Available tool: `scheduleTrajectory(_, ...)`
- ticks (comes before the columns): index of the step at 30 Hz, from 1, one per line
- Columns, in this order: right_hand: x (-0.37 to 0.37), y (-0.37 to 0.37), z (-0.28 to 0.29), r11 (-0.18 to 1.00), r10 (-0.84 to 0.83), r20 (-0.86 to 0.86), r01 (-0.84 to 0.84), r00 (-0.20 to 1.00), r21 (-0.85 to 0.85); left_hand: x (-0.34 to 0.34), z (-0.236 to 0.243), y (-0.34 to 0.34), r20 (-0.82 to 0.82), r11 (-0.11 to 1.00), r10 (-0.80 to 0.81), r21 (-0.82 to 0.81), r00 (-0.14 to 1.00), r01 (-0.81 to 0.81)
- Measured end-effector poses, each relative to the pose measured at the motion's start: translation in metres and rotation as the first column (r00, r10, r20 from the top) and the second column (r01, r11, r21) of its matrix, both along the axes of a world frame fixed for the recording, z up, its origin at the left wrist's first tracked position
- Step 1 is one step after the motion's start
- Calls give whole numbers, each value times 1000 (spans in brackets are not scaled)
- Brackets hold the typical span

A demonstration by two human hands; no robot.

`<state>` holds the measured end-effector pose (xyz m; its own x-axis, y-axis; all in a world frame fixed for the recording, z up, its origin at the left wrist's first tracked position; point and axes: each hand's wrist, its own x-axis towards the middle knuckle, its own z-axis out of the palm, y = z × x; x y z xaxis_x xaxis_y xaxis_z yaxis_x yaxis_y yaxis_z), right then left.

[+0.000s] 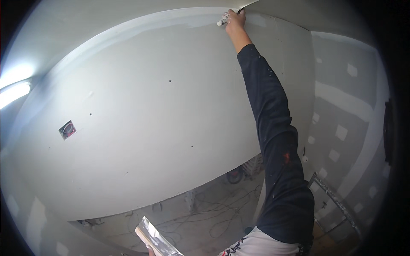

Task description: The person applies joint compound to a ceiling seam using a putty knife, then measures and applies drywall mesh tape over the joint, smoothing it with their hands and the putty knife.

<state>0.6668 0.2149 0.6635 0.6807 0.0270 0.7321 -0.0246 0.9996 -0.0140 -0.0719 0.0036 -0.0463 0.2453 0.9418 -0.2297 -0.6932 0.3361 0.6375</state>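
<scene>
My right arm, in a dark paint-spotted sleeve, stretches up to the seam where the wall [141,98] meets the ceiling. Up there my right hand [236,22] is closed around a putty knife, its handle [222,19] smeared with white compound. The blade is mostly hidden by my fingers and lies against the seam. Pale, damp-looking compound [179,20] runs along the top of the wall. Low in the view, a shiny metal mud pan [156,238] is tilted up, with my left hand [150,251] gripping its side. Only some fingers of that hand show.
An electrical box opening [67,129] with wires sits in the wall at left. A lit tube lamp [15,94] shines at far left. Below the wall's lower edge, cables [222,213] trail over the floor. A metal frame [335,200] stands at right beside a patched wall [346,102].
</scene>
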Motion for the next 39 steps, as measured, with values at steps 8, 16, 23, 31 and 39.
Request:
scheduleTrajectory(8,-133,40,2,998,-67,-11,67,998,-6,-52,25,5,-145,985,133,126,980,-115)
scheduleTrajectory(16,-339,50,-19,948,-236,-24,224,972,-225,-113,24,6,-145,980,170,131,975,-152)
scheduleTrajectory(23,-415,85,1,928,-350,-111,328,930,-177,-138,36,5,-103,957,118,278,988,-86)
scheduleTrajectory(31,-532,111,9,893,-426,-47,411,904,-185,-193,-3,-2,-37,939,163,313,986,-143)
scheduleTrajectory(39,-610,122,-17,895,-383,195,415,903,-164,-212,3,1,12,923,61,379,998,-61)
